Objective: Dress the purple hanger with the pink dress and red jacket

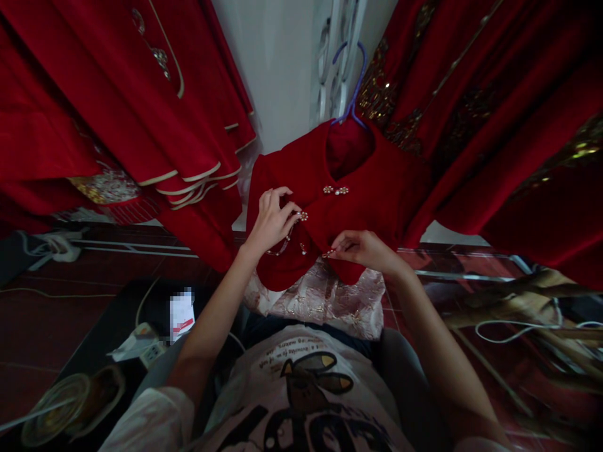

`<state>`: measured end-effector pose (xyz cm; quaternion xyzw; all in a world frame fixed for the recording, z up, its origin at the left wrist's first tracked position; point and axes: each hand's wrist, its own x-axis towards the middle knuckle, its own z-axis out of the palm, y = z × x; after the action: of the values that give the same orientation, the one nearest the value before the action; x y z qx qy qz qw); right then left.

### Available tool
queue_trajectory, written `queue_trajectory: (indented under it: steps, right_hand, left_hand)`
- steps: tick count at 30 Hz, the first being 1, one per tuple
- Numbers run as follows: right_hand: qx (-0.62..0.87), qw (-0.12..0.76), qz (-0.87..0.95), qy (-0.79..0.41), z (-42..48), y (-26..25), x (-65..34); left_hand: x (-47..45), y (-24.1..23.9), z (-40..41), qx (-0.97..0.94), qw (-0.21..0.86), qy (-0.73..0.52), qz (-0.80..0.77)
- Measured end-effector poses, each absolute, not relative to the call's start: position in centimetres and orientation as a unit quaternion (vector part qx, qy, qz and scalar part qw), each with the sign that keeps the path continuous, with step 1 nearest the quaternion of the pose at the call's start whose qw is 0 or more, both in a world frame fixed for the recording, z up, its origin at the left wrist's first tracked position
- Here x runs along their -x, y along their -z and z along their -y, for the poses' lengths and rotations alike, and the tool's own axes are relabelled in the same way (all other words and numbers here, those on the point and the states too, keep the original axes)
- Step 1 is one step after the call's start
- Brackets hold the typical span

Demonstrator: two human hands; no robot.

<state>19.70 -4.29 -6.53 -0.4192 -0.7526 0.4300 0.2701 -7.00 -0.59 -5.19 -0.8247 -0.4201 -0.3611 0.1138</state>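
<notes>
In front of me a red jacket (292, 160) hangs on a purple hanger (360, 75), its lower part resting over a pale pink brocade cloth (362, 301) on my lap. One pearl frog clasp (336, 190) joins the front below the neckline. My left hand (276, 220) pinches a flower-shaped pearl clasp half (303, 216) at the left front edge; a string of beads (282, 246) hangs beneath it. Between my fingers on the right front edge, my right hand (355, 247) grips another small clasp piece (327, 254). A further pearl ornament (303, 249) lies on the fabric between both hands.
Red garments with pale piping (188, 179) hang at left, and sequinned red garments (471, 125) at right. A dark low table (108, 333) at left bears a power strip (153, 353) and plastic food containers (61, 402). Wooden pieces and a white cable (513, 339) lie at right.
</notes>
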Motion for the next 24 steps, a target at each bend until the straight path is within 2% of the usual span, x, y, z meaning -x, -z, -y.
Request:
queue_trajectory:
  steps: [5,10,18,24]
  right_hand:
    - [0.424,0.29,0.744,-0.427,4.7,4.9,-20.1]
    - [0.433,0.31,0.732,-0.425,5.0,4.0,-20.5]
    - [0.432,0.308,0.731,-0.429,5.0,4.1,-20.7]
    - [0.434,0.316,0.731,-0.422,5.0,4.1,-21.1]
  left_hand:
    - [7.0,5.1,0.1,0.852,0.085,0.361,0.37]
    - [5.8,4.4,-0.9,0.852,0.1,0.368,0.358]
    - [-0.7,1.8,-2.3,0.837,0.143,0.384,0.362]
    - [-1.4,1.7,-3.1,0.831,0.12,0.396,0.371]
